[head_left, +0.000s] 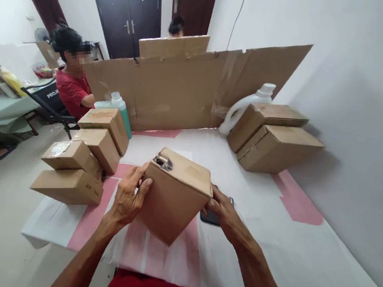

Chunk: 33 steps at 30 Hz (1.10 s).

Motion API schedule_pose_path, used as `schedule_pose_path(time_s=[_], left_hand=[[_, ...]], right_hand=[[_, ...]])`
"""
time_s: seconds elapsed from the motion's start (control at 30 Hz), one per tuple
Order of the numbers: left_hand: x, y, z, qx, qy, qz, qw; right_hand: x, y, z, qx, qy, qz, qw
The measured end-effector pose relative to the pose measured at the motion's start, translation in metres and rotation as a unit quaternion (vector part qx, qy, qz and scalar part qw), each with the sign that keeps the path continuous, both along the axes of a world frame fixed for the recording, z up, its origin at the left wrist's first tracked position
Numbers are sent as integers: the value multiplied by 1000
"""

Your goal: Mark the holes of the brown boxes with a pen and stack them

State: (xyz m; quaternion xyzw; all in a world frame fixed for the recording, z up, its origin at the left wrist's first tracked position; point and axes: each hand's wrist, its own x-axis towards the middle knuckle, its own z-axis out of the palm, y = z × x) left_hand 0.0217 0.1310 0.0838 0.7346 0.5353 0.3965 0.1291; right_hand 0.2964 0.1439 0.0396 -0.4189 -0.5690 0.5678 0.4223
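Between my two hands a brown cardboard box point(173, 199) is held tilted above the table, a dark torn patch point(163, 161) at its upper left corner. My left hand point(131, 192) grips its left edge, thumb on the near face and fingers behind. At the lower right corner, my right hand point(219, 204) is closed on the box, its fingers partly hidden. A black flat object point(209, 218) lies on the table behind my right hand, mostly covered, so I cannot make out its kind.
Several cardboard boxes point(67, 187) stand stacked at the left, beside a bottle of green liquid point(125, 118). Two boxes point(276, 149) lean at the right before a white jug point(242, 107). A cardboard partition point(173, 91) spans the back. A person in red point(73, 89) sits beyond.
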Motion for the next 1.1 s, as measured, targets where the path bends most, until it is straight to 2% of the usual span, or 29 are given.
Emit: schedule_pose_path(time_s=[0.1,0.2,0.3,0.43,0.53,0.6,0.7,0.77,0.93,1.1], left_hand=[[1,-14,-24,-44,-53,2,998],[1,-23,-50,-125,-153,-8,980],[2,-25,-64,-177,-255,-15,950],[14,-26,-67,-171,-318,-74,930],[31,-28,-70,-160,-349,-117,916],[43,-29,-72,-171,-360,-112,911],[52,-32,-73,-171,-356,-95,914],[51,-34,-70,-181,-366,-93,908],[40,-38,-47,-220,-348,-57,909],[42,-36,-26,-276,-285,-1,918]], right_hand=[[-3,-20,-10,-8,-22,-31,999],[-10,-52,-27,-38,-92,-85,991],[-13,-84,-32,-62,-129,-68,987],[-9,-106,-14,-29,-89,13,996],[-5,-101,6,-13,-132,-27,991],[-5,-91,16,-10,-177,-79,981],[-9,-67,26,39,-212,-147,965],[-17,-51,30,82,-224,-165,957],[-46,-25,44,92,-256,-85,959],[-61,-22,53,69,-319,-53,944]])
